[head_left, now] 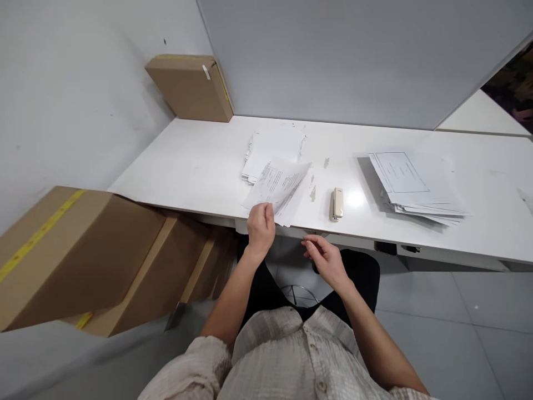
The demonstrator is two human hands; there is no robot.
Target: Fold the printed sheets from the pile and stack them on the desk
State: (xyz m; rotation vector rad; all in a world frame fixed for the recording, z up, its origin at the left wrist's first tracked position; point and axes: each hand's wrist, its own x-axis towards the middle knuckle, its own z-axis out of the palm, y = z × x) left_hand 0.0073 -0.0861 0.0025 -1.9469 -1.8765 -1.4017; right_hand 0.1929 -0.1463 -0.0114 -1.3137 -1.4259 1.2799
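My left hand [261, 225] is closed on the near edge of some printed sheets of paper [277, 183] at the table's front edge. The sheets curl up on their right side, and their far end reaches over a pile of white papers [275, 147]. My right hand [327, 258] hangs just off the front edge, to the right of the sheets, with its fingers loosely bent and somewhat apart, nothing visible in them. Beyond it on the table lies a cream stapler [337, 204].
A larger stack of printed papers [416, 186] is on the right of the white table [200, 172]. One cardboard box [191, 86] leans at the back left corner. More boxes [79, 250] stand on the left below the tabletop. A grey panel [341, 61] rises behind.
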